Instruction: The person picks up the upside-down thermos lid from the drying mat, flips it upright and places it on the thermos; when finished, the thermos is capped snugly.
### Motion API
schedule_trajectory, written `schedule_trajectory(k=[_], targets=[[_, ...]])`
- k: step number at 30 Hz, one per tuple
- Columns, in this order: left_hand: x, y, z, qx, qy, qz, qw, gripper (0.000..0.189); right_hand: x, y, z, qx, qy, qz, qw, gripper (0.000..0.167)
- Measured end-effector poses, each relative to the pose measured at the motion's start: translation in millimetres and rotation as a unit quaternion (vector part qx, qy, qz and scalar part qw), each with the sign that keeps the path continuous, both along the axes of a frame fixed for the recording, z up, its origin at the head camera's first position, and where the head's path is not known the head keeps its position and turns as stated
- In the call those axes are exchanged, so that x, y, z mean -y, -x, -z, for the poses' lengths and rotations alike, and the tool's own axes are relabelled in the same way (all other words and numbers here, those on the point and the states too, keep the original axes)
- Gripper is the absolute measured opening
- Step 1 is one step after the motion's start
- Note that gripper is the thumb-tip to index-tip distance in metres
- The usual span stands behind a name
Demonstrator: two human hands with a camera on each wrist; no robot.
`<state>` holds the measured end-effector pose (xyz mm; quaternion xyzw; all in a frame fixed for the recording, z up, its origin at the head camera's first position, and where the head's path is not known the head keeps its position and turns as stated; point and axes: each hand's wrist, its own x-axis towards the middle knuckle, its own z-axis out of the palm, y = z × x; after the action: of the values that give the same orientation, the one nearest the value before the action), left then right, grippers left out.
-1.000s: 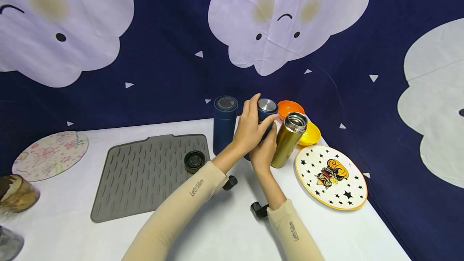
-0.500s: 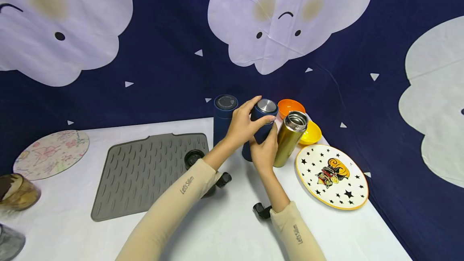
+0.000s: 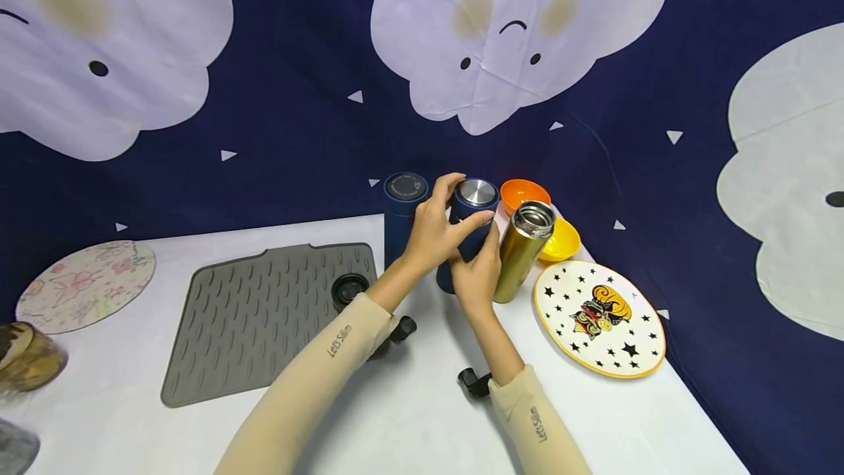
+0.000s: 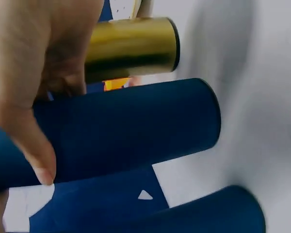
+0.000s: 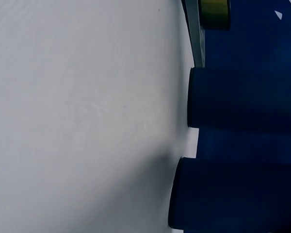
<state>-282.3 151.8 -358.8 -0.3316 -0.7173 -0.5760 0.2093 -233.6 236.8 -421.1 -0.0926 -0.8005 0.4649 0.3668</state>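
A dark blue thermos flask (image 3: 473, 240) with a steel-topped lid (image 3: 478, 193) stands upright between both hands. My left hand (image 3: 427, 237) grips it near the lid, thumb across the front. Below, my right hand (image 3: 478, 278) wraps round the body from the right. In the left wrist view, fingers and a thumb (image 4: 36, 150) lie round the blue flask (image 4: 136, 126). The right wrist view shows its base (image 5: 223, 196), but no hand. Close on the right leans a lidless gold flask (image 3: 521, 259). Another blue flask (image 3: 404, 233) stands to the left, partly behind my left hand.
A grey drying mat (image 3: 264, 321) carries an upturned dark lid (image 3: 349, 289). Orange (image 3: 525, 195) and yellow (image 3: 562, 242) bowls sit behind a star-patterned plate (image 3: 600, 317). A round patterned mat (image 3: 86, 286) and a brown glass (image 3: 29, 358) are at left.
My left hand has turned and drawn left round the lid, its forearm lowering to the left. The right hand keeps its hold. The flask stays between them.
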Motion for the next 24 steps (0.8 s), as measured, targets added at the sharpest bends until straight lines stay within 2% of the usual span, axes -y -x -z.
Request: schedule_trajectory(k=[2,3,5,7,9,11,13,15,17,21,24], targets=[[1.4,0.2,-0.2,0.064,-0.005,0.044,0.9970,0.066,-2.5,0.1,-0.6,0.004,0.005,-0.003,1.0000,0.075],[1.2,-0.7,-0.9,0.092,-0.004,0.056,0.9942,0.066,-3.4,-0.2,-1.0,0.005,0.007,-0.004,1.0000,0.076],[-0.9,-4.2,-3.0,0.126,0.002,0.047,0.9909,0.069,-4.4,-1.0,-1.4,0.007,0.007,-0.004,0.9999,0.075],[-5.6,-8.8,-6.1,0.137,0.014,0.009,0.9904,0.073,-4.6,-1.8,-1.6,0.007,0.007,-0.004,0.9999,0.075],[-11.7,-12.6,-8.7,0.130,0.022,-0.036,0.9906,0.076,-4.1,-2.7,-1.2,0.002,0.006,-0.006,1.0000,0.074],[-16.7,-13.8,-9.7,0.103,0.026,-0.074,0.9916,0.077,-3.7,-2.8,-0.6,-0.002,0.001,-0.007,1.0000,0.073],[-18.2,-13.5,-9.9,0.071,0.031,-0.088,0.9932,0.074,-3.5,-3.1,-0.7,-0.004,-0.002,-0.004,1.0000,0.074],[-16.0,-12.3,-9.9,0.041,0.042,-0.082,0.9949,0.073,-3.9,-3.2,-1.4,-0.001,-0.004,-0.001,1.0000,0.074],[-11.6,-11.4,-11.4,0.028,0.059,-0.060,0.9960,0.074,-4.6,-3.9,-3.2,0.004,-0.002,0.000,1.0000,0.075],[-2.8,-11.4,-16.8,0.036,0.104,-0.021,0.9937,0.078,-5.5,-5.1,-5.4,0.013,-0.001,-0.010,0.9999,0.075],[0.2,-13.3,-20.0,0.038,0.129,-0.017,0.9907,0.079,-5.2,-6.1,-5.4,0.012,-0.003,-0.016,0.9998,0.074]])
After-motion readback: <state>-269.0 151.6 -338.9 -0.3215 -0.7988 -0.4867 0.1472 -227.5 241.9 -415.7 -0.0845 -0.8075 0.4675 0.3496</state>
